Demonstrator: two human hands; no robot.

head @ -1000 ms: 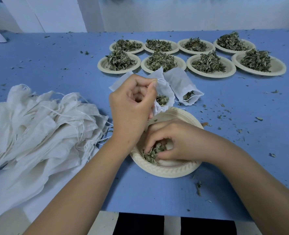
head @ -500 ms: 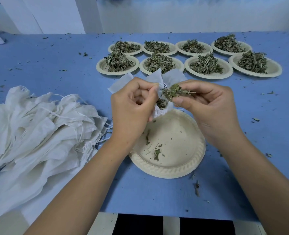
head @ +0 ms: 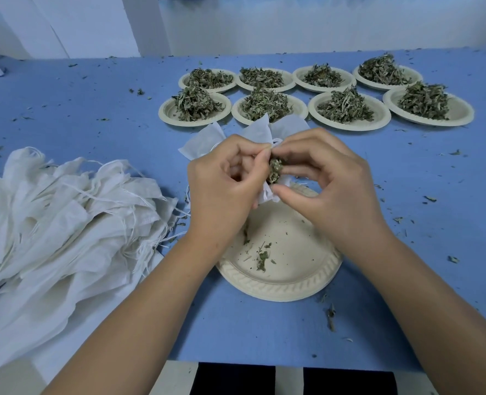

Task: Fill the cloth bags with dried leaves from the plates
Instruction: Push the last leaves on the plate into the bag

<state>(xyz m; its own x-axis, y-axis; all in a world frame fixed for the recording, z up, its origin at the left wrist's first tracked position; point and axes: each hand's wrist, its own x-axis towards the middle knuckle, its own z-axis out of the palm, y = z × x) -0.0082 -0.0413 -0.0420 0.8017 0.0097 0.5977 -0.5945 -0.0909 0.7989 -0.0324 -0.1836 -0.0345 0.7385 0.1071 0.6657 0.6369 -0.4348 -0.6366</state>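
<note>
In the middle of the frame, the left hand pinches the bag and holds it just above the near plate. The right hand pinches some leaves at the bag's mouth, between both hands. Only crumbs lie on that plate.

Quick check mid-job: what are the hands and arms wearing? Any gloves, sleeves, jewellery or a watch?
Nothing worn shows. The left hand and right hand are bare: no gloves, rings or tape. The left forearm and right forearm are bare too, with no watch, bracelet or sleeve cuff as far as the bottom edge of the head view.
</note>
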